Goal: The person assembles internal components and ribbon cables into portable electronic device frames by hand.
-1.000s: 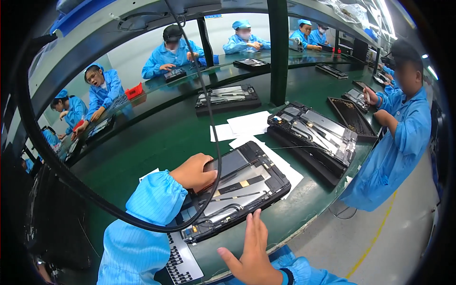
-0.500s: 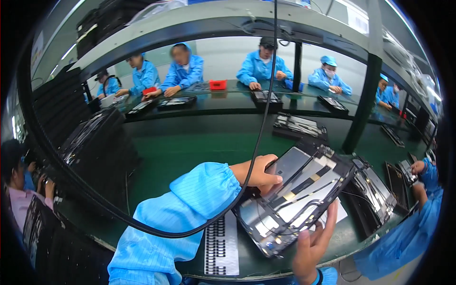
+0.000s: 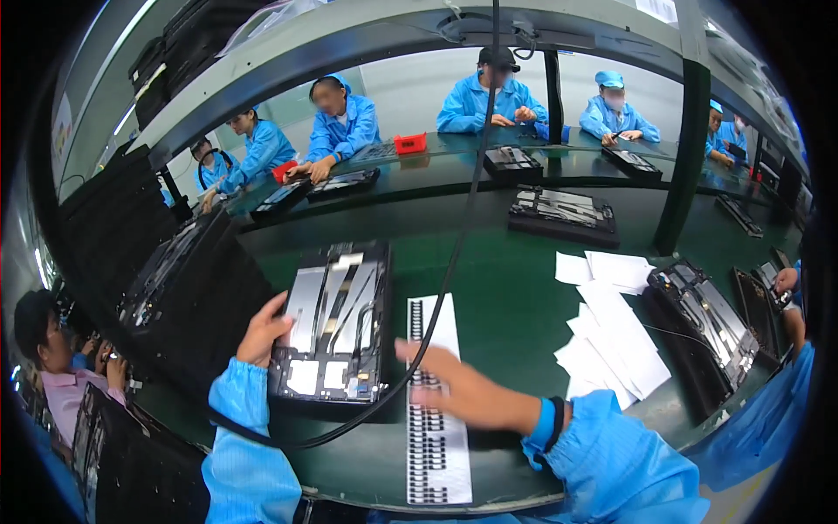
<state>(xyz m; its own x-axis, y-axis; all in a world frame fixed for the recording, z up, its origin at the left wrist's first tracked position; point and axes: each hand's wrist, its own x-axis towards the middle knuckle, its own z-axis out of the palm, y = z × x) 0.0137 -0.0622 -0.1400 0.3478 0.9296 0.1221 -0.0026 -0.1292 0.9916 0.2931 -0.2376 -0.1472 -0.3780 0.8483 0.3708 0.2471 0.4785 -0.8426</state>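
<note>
An opened flat electronic device (image 3: 336,301), like a tablet with silver panels and dark ribbon cables, lies in a black tray left of centre on the green bench. My left hand (image 3: 264,332) grips its left edge, thumb over the rim. Beside it lies a white sheet (image 3: 441,472) carrying rows of small black stickers. My right hand (image 3: 467,390), slightly blurred, hovers over this sheet with fingers stretched toward the device, holding nothing that I can see. A black cable hangs across the view in front of both.
Loose white papers (image 3: 602,341) lie to the right, beside another device in a tray (image 3: 711,327). A further device (image 3: 563,214) sits at the back. Black trays (image 3: 196,279) are stacked at left. Co-workers in blue sit across a metal-framed bench (image 3: 672,192).
The device has gone from a tilted, two-handed hold at right to lying flat on the bench at left. My right hand has let go and moved over the sticker sheet. The white papers are uncovered.
</note>
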